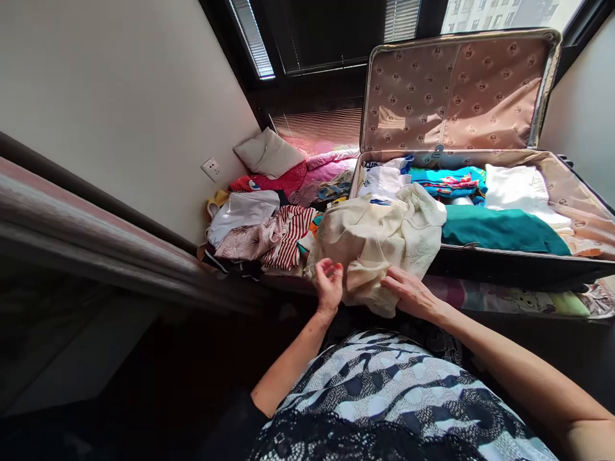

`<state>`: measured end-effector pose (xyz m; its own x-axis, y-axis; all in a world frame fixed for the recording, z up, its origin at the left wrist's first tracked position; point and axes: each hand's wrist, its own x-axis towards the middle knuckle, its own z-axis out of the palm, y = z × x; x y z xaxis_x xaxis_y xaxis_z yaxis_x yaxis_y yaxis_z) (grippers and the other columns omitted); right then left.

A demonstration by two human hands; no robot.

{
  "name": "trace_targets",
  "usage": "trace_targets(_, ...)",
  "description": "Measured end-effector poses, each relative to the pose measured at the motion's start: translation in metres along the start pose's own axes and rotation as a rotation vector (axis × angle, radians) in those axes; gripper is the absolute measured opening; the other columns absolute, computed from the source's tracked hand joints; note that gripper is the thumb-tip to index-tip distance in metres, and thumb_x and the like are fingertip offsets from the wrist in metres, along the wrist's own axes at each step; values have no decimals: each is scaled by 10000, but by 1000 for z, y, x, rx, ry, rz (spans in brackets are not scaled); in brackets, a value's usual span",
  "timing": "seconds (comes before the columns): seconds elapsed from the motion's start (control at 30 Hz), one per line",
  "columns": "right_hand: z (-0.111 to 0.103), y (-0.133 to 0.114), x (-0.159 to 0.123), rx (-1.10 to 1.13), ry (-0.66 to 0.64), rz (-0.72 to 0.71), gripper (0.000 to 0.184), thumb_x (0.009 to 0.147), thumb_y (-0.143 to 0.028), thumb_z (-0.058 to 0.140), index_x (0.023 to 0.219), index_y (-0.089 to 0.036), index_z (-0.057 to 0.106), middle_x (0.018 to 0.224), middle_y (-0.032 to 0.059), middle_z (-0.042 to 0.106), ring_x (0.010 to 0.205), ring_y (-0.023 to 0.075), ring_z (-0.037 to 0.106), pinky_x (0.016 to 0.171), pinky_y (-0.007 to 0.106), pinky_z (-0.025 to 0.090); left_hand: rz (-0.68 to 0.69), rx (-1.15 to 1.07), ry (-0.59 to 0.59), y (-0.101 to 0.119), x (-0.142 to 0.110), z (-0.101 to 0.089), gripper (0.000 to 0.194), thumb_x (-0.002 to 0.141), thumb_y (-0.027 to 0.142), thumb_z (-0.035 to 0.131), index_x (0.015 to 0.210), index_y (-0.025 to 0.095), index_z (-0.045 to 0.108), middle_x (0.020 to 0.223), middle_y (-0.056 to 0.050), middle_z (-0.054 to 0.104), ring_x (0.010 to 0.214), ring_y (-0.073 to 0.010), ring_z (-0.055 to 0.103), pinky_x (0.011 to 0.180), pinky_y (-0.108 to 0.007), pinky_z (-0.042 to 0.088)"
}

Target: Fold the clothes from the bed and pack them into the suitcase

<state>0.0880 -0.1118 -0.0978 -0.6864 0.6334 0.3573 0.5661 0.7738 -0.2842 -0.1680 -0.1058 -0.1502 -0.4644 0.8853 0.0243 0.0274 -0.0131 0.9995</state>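
Observation:
A cream top (369,224) with pale embroidery lies loosely spread over the suitcase's front left corner and the clothes beside it. My right hand (407,291) pinches the lower edge of this top, fingers closed on the cloth. Close to its left lower edge, my left hand (329,287) is loosely curled, with thumb and fingers apart; nothing shows between them. The open suitcase (500,251) holds a folded teal garment (502,229), white clothes (516,189), a bright blue patterned piece (449,181) and a white shirt with blue trim (384,179).
Left of the suitcase are heaped clothes, including a red-and-white striped garment (291,234) and a white one (247,214). Behind them rests a pale cushion (270,152) near a wall socket (210,169). The upright suitcase lid (461,96) stands before the window; a curtain (96,218) hangs at left.

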Motion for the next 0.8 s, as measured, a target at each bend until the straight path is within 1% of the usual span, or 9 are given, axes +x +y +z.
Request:
trace_targets(0.07, 0, 0, 1, 13, -9, 7, 304, 797, 7, 532, 1002, -202, 615, 952, 55, 613, 824, 164, 523, 694, 259, 421, -80, -27, -250, -5, -27, 19, 490, 856, 374, 889, 1236, 177, 650, 1275, -156, 716, 1144, -242, 715, 1020, -357, 584)
trace_targets(0.13, 1, -1, 2, 29, -8, 6, 307, 796, 18, 538, 999, -198, 619, 946, 55, 601, 820, 162, 521, 700, 257, 418, -133, 18, -353, -7, -36, 35, 593, 751, 301, 963, 1255, 159, 685, 1263, -158, 738, 1155, -260, 721, 1036, -362, 571)
trace_targets(0.2, 4, -1, 3, 36, -6, 13, 310, 797, 30, 550, 998, -195, 620, 944, 49, 589, 820, 157, 520, 707, 253, 413, -154, 77, -336, -9, -31, 46, 599, 665, 175, 967, 1213, 153, 724, 1198, -140, 771, 1121, -263, 731, 1030, -364, 561)
trace_targets(0.27, 6, 1, 4, 27, -15, 29, 318, 783, 46, 561, 984, -194, 615, 947, 44, 583, 825, 154, 521, 711, 249, 406, -168, 103, -305, -11, -19, 53, 479, 648, 110, 920, 1101, 153, 770, 1062, -108, 800, 1020, -249, 742, 982, -352, 560)
trace_targets(0.4, 8, 10, 7, -6, -60, 80, 303, 776, 46, 583, 974, -181, 621, 963, 50, 593, 819, 154, 524, 711, 251, 413, -280, 13, -210, -18, -2, 57, 218, 671, 166, 882, 870, 143, 795, 820, -67, 786, 799, -204, 711, 813, -300, 553)
trace_targets(0.5, 6, 17, 12, -17, -128, 130, 248, 808, 14, 600, 968, -173, 636, 972, 65, 613, 814, 160, 534, 719, 256, 440, -395, -185, -141, -24, -1, 52, 319, 578, 197, 954, 844, 121, 796, 841, -80, 805, 781, -183, 712, 772, -268, 551)
trace_targets(0.6, -2, 19, 18, 2, -210, 178, 239, 805, -1, 602, 965, -169, 657, 1004, 80, 643, 850, 170, 570, 759, 265, 483, -510, -368, -174, -28, -4, 42, 472, 516, 311, 1029, 883, 111, 809, 860, -86, 808, 735, -166, 701, 685, -250, 530)
trace_targets(0.67, -12, 17, 23, 71, -260, 189, 259, 785, -5, 602, 968, -168, 683, 1013, 79, 655, 872, 173, 595, 795, 274, 508, -530, -468, -206, -29, -5, 35, 557, 509, 422, 1056, 913, 127, 811, 851, -68, 802, 706, -155, 691, 644, -243, 517)
trace_targets(0.8, -48, 28, 43, 554, -387, 151, 248, 895, -194, 669, 1130, -178, 748, 1044, 69, 706, 884, 173, 665, 810, 277, 553, -443, -591, -256, -24, -4, 25, 566, 542, 524, 1060, 908, 165, 819, 870, -41, 811, 766, -162, 730, 755, -267, 583)
